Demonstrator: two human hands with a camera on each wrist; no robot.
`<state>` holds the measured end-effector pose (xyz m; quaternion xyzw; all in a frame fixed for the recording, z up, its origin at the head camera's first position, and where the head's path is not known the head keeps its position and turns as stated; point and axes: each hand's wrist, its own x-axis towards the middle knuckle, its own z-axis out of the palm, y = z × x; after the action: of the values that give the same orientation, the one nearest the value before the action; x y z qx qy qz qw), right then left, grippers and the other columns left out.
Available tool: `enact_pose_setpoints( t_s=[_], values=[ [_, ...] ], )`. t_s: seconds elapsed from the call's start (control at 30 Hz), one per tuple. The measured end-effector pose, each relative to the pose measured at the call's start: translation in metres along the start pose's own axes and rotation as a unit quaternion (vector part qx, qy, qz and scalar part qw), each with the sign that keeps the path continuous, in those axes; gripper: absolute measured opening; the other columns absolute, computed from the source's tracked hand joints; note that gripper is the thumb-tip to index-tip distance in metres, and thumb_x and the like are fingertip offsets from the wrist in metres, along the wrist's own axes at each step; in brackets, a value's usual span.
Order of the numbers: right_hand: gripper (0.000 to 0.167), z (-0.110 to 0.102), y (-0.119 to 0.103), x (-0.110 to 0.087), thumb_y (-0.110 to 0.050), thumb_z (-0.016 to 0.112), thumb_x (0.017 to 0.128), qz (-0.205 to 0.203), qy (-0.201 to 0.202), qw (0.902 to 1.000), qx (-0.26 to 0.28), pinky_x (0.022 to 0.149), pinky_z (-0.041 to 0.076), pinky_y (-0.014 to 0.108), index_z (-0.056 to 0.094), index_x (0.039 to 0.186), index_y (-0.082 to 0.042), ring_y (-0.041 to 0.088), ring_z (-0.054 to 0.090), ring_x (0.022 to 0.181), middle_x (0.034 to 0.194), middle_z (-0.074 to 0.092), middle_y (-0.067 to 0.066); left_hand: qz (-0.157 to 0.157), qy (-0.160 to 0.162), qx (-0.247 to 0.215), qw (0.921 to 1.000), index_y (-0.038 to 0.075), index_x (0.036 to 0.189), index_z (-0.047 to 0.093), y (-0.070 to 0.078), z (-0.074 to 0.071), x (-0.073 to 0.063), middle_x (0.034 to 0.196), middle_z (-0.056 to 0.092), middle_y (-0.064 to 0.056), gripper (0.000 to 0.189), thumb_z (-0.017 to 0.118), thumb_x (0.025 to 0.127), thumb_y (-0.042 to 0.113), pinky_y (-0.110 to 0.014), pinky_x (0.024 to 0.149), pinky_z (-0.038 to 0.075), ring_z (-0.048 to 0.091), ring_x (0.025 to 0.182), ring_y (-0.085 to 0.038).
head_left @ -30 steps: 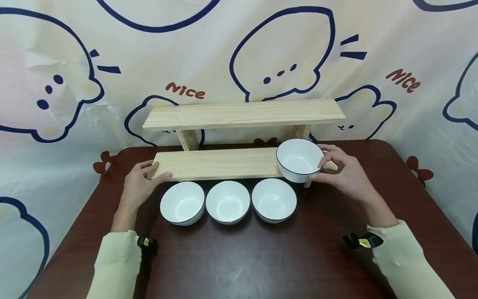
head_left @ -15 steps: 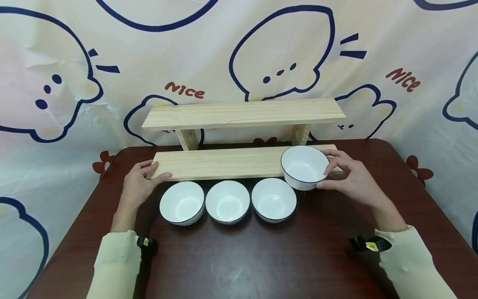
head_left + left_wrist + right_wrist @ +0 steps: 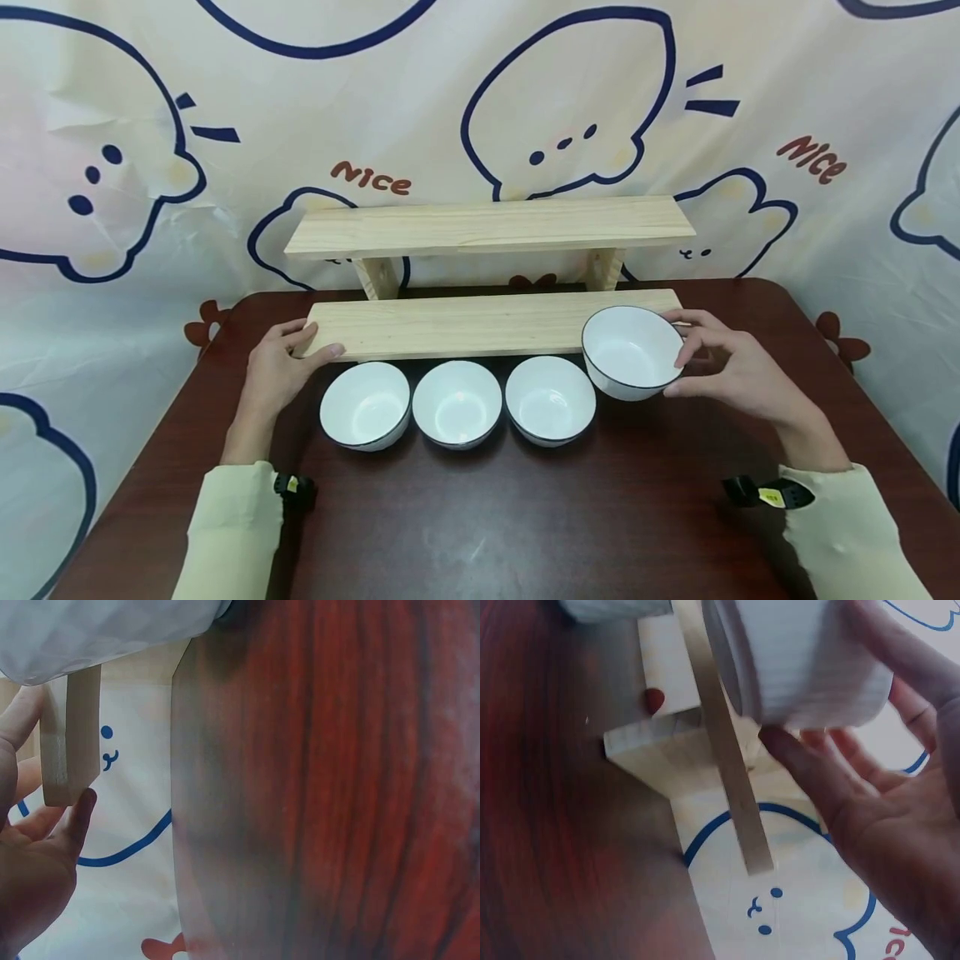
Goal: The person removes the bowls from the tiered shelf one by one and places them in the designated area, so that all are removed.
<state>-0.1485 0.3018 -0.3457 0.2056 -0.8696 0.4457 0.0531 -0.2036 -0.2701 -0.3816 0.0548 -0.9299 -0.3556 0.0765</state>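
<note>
My right hand (image 3: 738, 371) pinches a white bowl (image 3: 630, 346) with a dark rim by its right side. The bowl is held over the front right corner of the lower board of a two-tier wooden shelf (image 3: 450, 325); in the right wrist view its ribbed side (image 3: 802, 667) shows above the board's edge. At the shelf's left end my left hand (image 3: 277, 375) grips the lower board, thumb along the front edge and fingers at the side. Three similar bowls stand in a row before the shelf: a left bowl (image 3: 366, 406), a middle bowl (image 3: 457, 404) and a right bowl (image 3: 551, 400).
The shelf's upper board (image 3: 491, 225) rises behind the lower one on wooden supports (image 3: 603, 268). All of it stands on a dark brown table (image 3: 480, 517). A patterned cloth (image 3: 420, 108) hangs behind the table.
My right hand has moved the bowl right and towards me, from over the lower board to its front right corner. My left hand and the row of bowls have stayed put.
</note>
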Motion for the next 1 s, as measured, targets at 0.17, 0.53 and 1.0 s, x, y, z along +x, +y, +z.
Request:
enact_pose_setpoints(
  t_s=[0.17,0.53,1.0],
  values=[
    [0.03,-0.006,0.005,-0.008,0.002,0.091,0.07,-0.008,-0.02,0.9998,0.004,0.083,0.05,0.022,0.069,0.085,-0.013,0.012,0.05,0.118,0.14,0.051,0.003,-0.002,0.003,0.003,1.0,-0.001,0.147,0.045,0.002,-0.001,0.001,0.155,0.037,-0.027,0.079,0.077,0.09,0.043,-0.059,0.105,0.042,0.04,0.138,-0.047],
    [0.027,-0.01,0.014,-0.013,-0.002,0.092,0.07,0.016,-0.06,0.998,0.013,0.085,0.047,0.024,0.071,0.083,-0.013,0.013,0.048,0.12,0.139,0.05,0.006,-0.007,0.002,0.0,1.0,-0.001,0.147,0.045,0.002,0.0,0.0,0.155,0.037,-0.026,0.079,0.077,0.09,0.043,-0.059,0.105,0.042,0.04,0.138,-0.047],
    [0.026,-0.007,0.031,-0.015,-0.006,0.093,0.069,0.042,-0.095,0.9941,0.032,0.092,0.039,0.027,0.07,0.08,-0.01,0.014,0.046,0.121,0.137,0.049,0.007,-0.005,0.001,0.003,1.0,0.0,0.148,0.045,0.003,0.0,0.0,0.155,0.037,-0.027,0.079,0.077,0.09,0.043,-0.059,0.106,0.041,0.039,0.139,-0.047]
  ],
)
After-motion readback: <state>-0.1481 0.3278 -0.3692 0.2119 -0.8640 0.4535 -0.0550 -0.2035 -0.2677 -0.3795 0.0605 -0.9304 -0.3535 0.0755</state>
